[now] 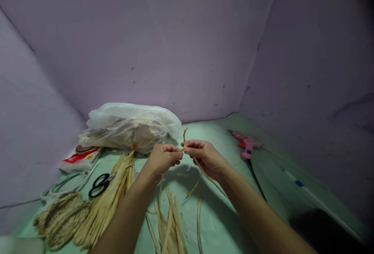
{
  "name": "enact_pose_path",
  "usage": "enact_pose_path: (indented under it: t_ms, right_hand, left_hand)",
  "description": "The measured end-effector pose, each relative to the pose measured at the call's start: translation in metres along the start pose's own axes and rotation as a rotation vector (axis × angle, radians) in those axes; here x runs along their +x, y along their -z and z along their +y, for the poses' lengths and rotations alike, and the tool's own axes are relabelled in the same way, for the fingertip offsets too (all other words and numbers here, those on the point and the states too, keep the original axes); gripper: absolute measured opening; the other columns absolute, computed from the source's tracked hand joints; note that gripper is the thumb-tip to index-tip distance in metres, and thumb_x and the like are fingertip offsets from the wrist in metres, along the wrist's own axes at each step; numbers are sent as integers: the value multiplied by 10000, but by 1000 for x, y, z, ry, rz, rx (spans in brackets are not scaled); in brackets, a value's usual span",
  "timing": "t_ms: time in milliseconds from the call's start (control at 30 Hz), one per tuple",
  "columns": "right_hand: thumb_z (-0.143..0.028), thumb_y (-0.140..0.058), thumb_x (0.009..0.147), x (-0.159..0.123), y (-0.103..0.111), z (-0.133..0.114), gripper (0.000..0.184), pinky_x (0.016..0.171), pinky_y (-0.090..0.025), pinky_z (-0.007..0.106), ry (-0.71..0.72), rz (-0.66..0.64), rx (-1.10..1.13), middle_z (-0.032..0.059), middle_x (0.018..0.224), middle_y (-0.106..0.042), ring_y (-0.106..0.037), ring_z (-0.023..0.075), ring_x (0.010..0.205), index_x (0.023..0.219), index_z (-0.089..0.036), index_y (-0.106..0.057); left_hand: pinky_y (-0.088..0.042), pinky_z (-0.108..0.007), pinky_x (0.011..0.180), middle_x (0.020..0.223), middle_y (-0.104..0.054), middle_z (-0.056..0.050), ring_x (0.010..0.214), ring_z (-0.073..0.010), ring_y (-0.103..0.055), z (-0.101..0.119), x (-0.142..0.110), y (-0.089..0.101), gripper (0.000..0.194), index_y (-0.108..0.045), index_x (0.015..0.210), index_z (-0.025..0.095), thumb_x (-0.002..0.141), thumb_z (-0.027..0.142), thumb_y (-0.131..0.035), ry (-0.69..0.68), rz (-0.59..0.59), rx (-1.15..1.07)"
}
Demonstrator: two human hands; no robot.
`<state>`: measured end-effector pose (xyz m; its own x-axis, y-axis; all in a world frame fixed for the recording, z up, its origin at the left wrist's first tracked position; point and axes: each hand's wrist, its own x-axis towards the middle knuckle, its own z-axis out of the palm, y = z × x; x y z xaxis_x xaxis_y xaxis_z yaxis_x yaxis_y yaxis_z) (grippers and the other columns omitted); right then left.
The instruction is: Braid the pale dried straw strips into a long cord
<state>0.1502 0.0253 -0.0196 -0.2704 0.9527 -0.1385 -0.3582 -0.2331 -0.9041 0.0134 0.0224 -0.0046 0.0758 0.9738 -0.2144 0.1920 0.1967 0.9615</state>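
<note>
Both hands meet above the pale green floor and pinch thin dried leaf strips. My left hand is closed on the strips from the left. My right hand is closed on them from the right, with one strip end sticking up above the fingers. Loose ends hang down under my right wrist. More cut strips lie on the floor beneath my forearms.
A bundle of dried leaves lies at left beside black-handled scissors, a coil of braided twine and a white hoop. A clear plastic bag sits behind. A pink glue gun lies at right. Lilac walls surround.
</note>
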Motion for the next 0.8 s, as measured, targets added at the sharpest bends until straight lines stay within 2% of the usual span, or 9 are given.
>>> enact_pose_path:
  t_ms: [133, 300, 500, 800]
  right_hand:
    - [-226, -703, 472, 0, 0, -2, 245, 419, -117, 224, -3, 21, 20, -57, 475, -478, -273, 25, 379, 673, -139, -593]
    - [-224, -707, 471, -1, 0, -2, 244, 409, -136, 219, -34, 20, 52, -52, 494, -483, -283, 25, 381, 674, -140, -601]
    - [-224, -696, 503, 2, 3, 3, 233, 391, -149, 216, -71, 7, 73, -56, 478, -445, -274, 34, 379, 703, -148, -605]
    - [-229, -711, 475, -2, -2, 0, 244, 411, -185, 214, -45, 25, 87, -46, 518, -484, -315, 34, 407, 676, -142, -605]
  left_hand:
    - [-381, -228, 513, 460, -542, -16, 470, -103, -495, 5, -2, 2, 154, -626, 565, 97, 539, 248, -613, 16, 24, 43]
    - [-353, -215, 478, 423, -529, -18, 493, -129, -518, 5, -2, 3, 108, -623, 522, 105, 524, 212, -611, 30, 62, 107]
    - [-361, -208, 481, 457, -533, -9, 463, -96, -484, 2, 0, 5, 97, -596, 521, 114, 530, 211, -596, -50, 78, 125]
    - [-284, -181, 388, 371, -420, 49, 359, -53, -358, 1, 0, 0, 67, -521, 506, 134, 530, 185, -555, -13, 31, 92]
